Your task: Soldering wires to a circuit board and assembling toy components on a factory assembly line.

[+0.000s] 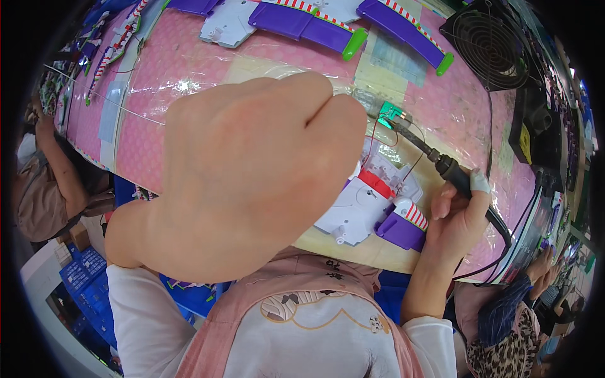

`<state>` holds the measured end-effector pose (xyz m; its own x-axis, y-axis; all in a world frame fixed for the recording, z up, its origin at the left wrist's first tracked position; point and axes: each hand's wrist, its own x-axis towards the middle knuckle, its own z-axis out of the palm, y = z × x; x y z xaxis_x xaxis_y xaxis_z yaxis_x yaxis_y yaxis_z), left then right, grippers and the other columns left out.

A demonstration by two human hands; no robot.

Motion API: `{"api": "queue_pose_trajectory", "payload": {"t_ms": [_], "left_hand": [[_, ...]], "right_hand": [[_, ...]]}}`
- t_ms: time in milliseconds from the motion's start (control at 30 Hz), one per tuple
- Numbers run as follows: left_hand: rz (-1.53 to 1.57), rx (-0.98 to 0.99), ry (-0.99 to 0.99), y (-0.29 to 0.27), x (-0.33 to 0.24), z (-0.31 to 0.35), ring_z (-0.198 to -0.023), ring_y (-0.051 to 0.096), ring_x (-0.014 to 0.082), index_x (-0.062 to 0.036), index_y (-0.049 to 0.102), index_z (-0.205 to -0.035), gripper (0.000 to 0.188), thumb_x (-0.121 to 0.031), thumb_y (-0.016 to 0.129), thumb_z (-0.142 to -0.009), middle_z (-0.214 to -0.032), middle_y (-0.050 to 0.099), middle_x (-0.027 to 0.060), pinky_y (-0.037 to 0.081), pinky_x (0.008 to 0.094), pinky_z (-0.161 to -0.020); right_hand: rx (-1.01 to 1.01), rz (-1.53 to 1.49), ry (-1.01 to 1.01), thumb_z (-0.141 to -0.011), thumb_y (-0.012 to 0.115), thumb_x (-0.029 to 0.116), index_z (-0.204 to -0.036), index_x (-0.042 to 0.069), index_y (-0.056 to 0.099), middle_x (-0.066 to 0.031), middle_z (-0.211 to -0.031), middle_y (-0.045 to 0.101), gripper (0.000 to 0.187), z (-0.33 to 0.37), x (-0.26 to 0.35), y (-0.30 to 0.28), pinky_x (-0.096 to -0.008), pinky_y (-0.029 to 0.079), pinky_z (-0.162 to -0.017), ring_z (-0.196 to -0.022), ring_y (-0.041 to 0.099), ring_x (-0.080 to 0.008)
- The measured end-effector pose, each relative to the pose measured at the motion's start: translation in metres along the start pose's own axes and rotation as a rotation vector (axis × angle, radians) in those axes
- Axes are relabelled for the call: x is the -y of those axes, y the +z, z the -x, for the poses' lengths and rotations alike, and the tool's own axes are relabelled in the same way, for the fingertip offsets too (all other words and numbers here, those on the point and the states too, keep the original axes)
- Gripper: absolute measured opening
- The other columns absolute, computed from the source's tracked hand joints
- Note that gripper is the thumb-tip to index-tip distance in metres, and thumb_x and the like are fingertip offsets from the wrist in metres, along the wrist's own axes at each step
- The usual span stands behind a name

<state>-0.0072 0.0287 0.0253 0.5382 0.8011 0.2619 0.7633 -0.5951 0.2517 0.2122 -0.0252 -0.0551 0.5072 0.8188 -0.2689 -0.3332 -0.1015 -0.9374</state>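
My left hand (265, 164) is raised close to the camera, its back toward me and its fingers curled. Whatever those fingers hold, if anything, is hidden behind the hand. My right hand (463, 217) grips a soldering iron (449, 167) by its black handle. The iron's tip meets a small green circuit board (393, 112), or sits right over it. Thin red wires run from the board down to a white plastic toy body (343, 217) with a red part (376, 183) in it. A purple wing piece with red-and-white stripes (403, 232) joins the body's right side.
More purple winged toy bodies (296, 26) lie along the far edge. At the far right stand a black fan (488, 44) and a dark iron holder (529, 123). Clear film covers the pink table mat (148, 148). Co-workers sit at left (53, 183) and right (504, 315).
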Motion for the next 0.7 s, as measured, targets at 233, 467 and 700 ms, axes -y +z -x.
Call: {"api": "queue_pose_trajectory", "payload": {"t_ms": [233, 467, 700], "left_hand": [[0.013, -0.004, -0.01, -0.016, 0.004, -0.001, -0.053, 0.051, 0.022, -0.0027, 0.056, -0.07, 0.013, 0.002, 0.066, -0.063, -0.063, 0.051, 0.0077, 0.038, 0.0295, -0.047], [0.32, 0.053, -0.255, -0.008, 0.017, -0.018, -0.056, 0.054, 0.0336, -0.0033, 0.046, -0.084, 0.013, -0.01, 0.055, -0.078, -0.062, 0.052, 0.0154, 0.039, 0.0403, -0.049], [0.19, 0.269, 0.099, 0.052, 0.003, -0.039, -0.053, 0.055, 0.0298, -0.0048, 0.046, -0.095, 0.025, -0.015, 0.058, -0.076, -0.057, 0.053, 0.0131, 0.041, 0.0396, -0.048]], "right_hand": [[-0.042, -0.264, -0.074, -0.09, 0.045, 0.025, -0.08, 0.002, 0.054, -0.0043, -0.052, 0.049, 0.026, 0.006, 0.009, -0.01, -0.0206, 0.026, -0.034, -0.035, 0.034, -0.0089], [-0.355, 0.396, -0.792, -0.086, 0.053, 0.02, -0.084, 0.002, 0.059, -0.0017, -0.057, 0.051, 0.019, -0.084, 0.108, -0.109, -0.0188, 0.033, -0.043, -0.047, 0.044, -0.0079], [-0.215, -0.098, -0.225, -0.084, 0.059, 0.017, -0.096, -0.002, 0.056, -0.0074, -0.076, 0.059, 0.023, -0.164, 0.081, -0.085, -0.0235, 0.045, -0.058, -0.063, 0.055, -0.0113]]}}
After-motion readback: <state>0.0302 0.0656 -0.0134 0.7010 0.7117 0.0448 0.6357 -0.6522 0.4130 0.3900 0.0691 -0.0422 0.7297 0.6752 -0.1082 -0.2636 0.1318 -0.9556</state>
